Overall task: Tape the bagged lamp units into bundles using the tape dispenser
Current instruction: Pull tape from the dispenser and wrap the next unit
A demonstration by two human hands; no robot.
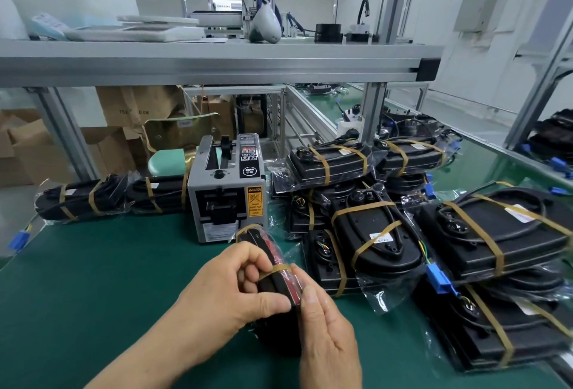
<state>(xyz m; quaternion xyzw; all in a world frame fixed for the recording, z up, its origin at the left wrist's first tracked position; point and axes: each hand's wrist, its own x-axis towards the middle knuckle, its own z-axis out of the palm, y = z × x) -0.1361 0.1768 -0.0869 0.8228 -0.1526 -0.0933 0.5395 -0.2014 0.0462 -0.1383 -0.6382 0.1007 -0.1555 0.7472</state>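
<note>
I hold a bagged lamp bundle (273, 267) on edge over the green mat, black and red inside clear plastic. One strip of brown tape (274, 270) runs round its middle and another round its far end. My left hand (245, 292) grips the bundle from the left, thumb across its near part. My right hand (325, 329) lies against its right side, fingers fairly straight, a fingertip by the middle tape. The grey tape dispenser (228, 193) stands just behind the bundle.
Taped bundles (369, 240) are heaped to the right on the green mat (93, 295), some with blue connectors (438, 280). Two more taped bundles (83, 198) lie left of the dispenser. An aluminium shelf (217, 63) hangs overhead, with cardboard boxes behind.
</note>
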